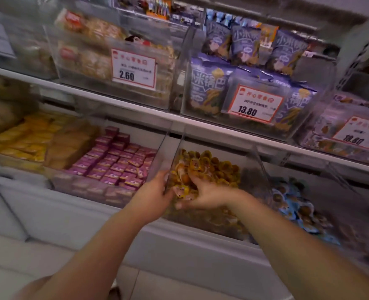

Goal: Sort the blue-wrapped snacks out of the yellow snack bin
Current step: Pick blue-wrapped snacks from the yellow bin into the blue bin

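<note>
The yellow snack bin (252, 156) is a clear acrylic box on the lower shelf, heaped with yellow-wrapped snacks (213, 167). My left hand (155, 191) grips the bin's left wall near the front corner, thumb and fingers curled round its edge. My right hand (203, 193) is inside the bin at the front left, its fingers curled into the pile with a few yellow-wrapped snacks between fingers and thumb. I see no blue wrapper in the yellow pile. The blue-wrapped snacks (294, 202) lie in the neighbouring bin to the right. The picture is motion-blurred.
Left of the yellow bin is a bin of pink boxed snacks (118, 161), then one of yellow packets (25, 139). The upper shelf holds clear bins with purple bags (207, 87) and red-framed price tags (255, 102). A white shelf front (179, 241) runs below the bins.
</note>
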